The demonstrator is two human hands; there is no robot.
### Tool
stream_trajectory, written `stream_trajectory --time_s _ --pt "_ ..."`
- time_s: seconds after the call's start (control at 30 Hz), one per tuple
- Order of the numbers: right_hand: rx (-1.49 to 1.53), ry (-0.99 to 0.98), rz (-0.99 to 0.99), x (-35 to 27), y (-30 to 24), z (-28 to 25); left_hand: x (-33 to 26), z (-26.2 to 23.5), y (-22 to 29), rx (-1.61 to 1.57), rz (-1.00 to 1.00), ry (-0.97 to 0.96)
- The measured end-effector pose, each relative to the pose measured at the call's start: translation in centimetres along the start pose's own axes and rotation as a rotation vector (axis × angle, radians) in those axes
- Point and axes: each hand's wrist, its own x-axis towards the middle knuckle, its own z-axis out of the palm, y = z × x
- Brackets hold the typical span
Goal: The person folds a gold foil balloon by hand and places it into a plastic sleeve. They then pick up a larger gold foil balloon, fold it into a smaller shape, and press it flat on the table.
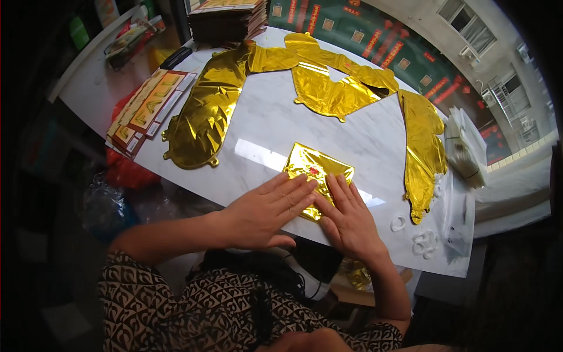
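Note:
A folded square of shiny gold foil (322, 157) with a small red mark lies near the table's front edge. My left hand (267, 208) rests flat on its left part, fingers together and stretched out. My right hand (352, 223) lies on its right side with fingers extended, its fingertips close to the left hand's. Both palms hide much of the lower half of the foil. Beyond them, flat uninflated gold foil balloons spread across the table: a long one (205, 111) at left, a curved one (331, 91) at the back, and another (421, 146) at right.
Printed cards (155, 102) lie fanned at the table's left edge, near a black object (176, 57). A tall stack of cards (226, 24) stands at the back left. White ribbon coils (424, 243) and clear plastic packaging (466, 146) sit at right, by the window.

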Motion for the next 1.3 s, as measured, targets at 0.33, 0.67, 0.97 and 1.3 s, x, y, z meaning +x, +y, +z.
stream_trajectory --time_s 0.33,0.67,0.97,1.3 --pt "-0.079 -0.094 0.019 0.1 -0.4 -0.8 -0.1 2.2 -0.5 -0.037 0.010 -0.042" --pt "-0.255 0.178 -0.001 -1.3 -1.5 -1.9 -0.3 2.1 -0.3 0.033 0.018 -0.011" --pt "-0.347 0.043 -0.063 -0.9 -4.8 -1.3 -0.3 1.8 -0.2 -0.002 0.002 -0.026" --pt "-0.274 -0.012 0.066 0.2 -4.9 -1.2 1.1 2.8 -0.5 -0.047 -0.034 0.209"
